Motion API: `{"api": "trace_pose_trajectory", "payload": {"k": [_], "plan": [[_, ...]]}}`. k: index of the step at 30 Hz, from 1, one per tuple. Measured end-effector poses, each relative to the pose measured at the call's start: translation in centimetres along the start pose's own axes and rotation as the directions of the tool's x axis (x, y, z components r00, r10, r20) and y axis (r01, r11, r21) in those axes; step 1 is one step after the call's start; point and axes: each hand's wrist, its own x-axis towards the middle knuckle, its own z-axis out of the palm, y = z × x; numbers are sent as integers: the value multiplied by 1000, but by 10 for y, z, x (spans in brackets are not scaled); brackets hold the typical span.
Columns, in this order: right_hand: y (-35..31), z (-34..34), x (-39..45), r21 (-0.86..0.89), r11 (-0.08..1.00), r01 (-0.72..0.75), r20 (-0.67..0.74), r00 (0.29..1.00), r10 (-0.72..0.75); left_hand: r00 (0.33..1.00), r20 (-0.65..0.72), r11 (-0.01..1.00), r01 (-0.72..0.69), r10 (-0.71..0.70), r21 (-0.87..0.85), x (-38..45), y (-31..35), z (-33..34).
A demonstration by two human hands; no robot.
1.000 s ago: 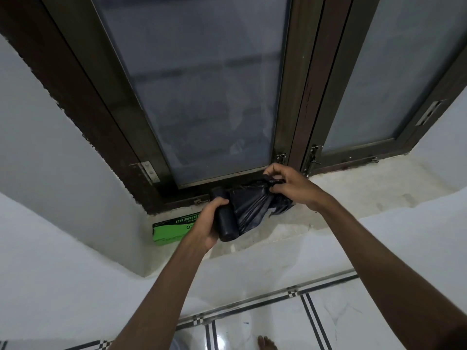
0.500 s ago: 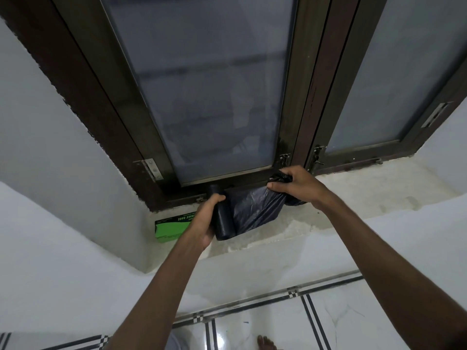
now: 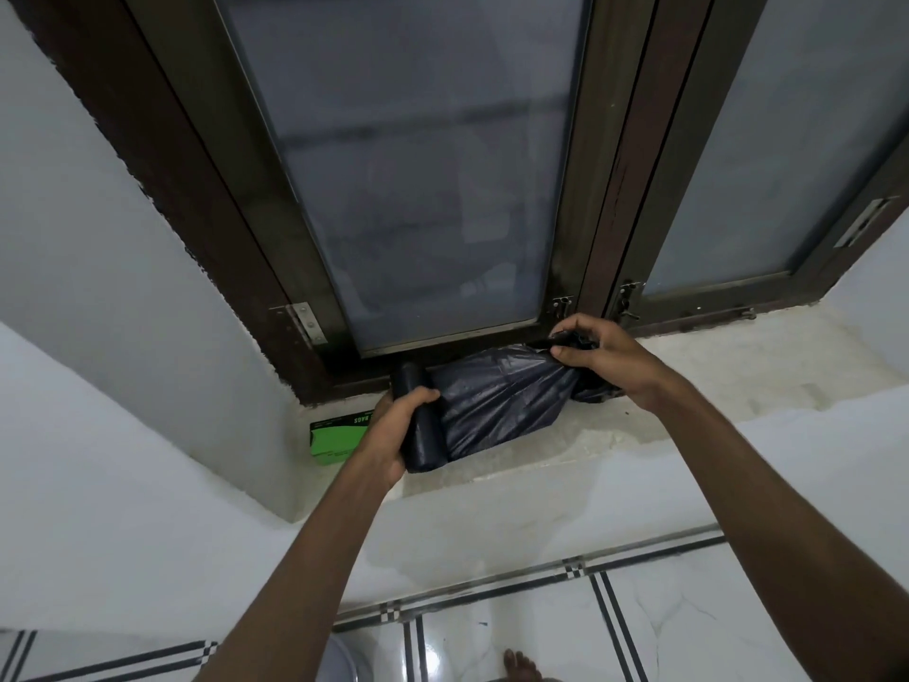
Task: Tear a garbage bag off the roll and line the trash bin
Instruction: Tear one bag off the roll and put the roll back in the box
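Gripping the black roll of garbage bags (image 3: 418, 425), the left hand (image 3: 388, 440) has its fingers and thumb curled round the cylinder, which stands tilted with its upper end toward the window frame (image 3: 605, 199). From the roll a stretch of unrolled black bag (image 3: 501, 396) runs to the right, still joined to the roll, wrinkled and glossy. The right hand (image 3: 605, 359) clenches the far end of that bag, bunching the plastic between thumb and curled fingers close to the base of the frame. Both the roll and the bag are held just above the pale windowsill (image 3: 738, 366), near its back edge; whether the bag's lower fold touches the sill cannot be told.

On the sill, left of the left hand and partly hidden behind it, lies a green box (image 3: 334, 438) with a dark printed band along its top edge; its contents cannot be seen. Frosted panes fill the window above. Below, a white tiled floor (image 3: 516, 627) with dark striped lines shows, a bare foot (image 3: 521, 666) at the bottom edge, and beside it the curved grey rim of something round (image 3: 339, 662), too cropped to identify.
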Motion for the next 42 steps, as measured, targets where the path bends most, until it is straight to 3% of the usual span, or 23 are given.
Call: {"api": "trace_pose_trajectory", "payload": {"k": [3,8,11,15,17,20,22,25,27,31,35,42], "plan": [[9,-10,11,-291,957,0,27,1000,9,999,47,1000,20,-20,-5,-3,2,0],[8,-13,25,-670,743,-9,-74,996,-54,997,69,999,-35,37,-37,-4,2,11],[1,-13,25,-796,604,-28,-120,986,-112,998,59,999,-37,37,-6,-5,1,14],[-6,-10,22,-940,342,-15,-88,976,-201,997,78,1000,-16,16,-3,-7,-1,17],[-9,-4,20,-954,296,51,-36,958,-283,997,74,1000,-10,10,-5,-7,-2,20],[-15,20,16,-808,496,318,165,930,-328,994,98,999,-37,38,-12,-6,-1,25],[-14,40,17,-673,621,402,347,913,-214,983,152,994,-107,103,23,-7,0,29],[-6,54,23,-501,809,308,496,868,-23,977,154,983,-165,150,87,-12,0,31],[-2,53,27,-403,879,253,534,846,2,978,127,978,-180,166,105,-10,1,27],[1,43,32,-288,924,250,511,856,-72,995,47,995,-90,88,38,-7,6,14],[-5,29,32,-278,930,241,548,835,-52,991,123,999,-44,42,12,-4,2,8],[-5,17,31,-191,968,162,522,852,-40,991,128,991,61,-46,-116,-5,3,10]]}}
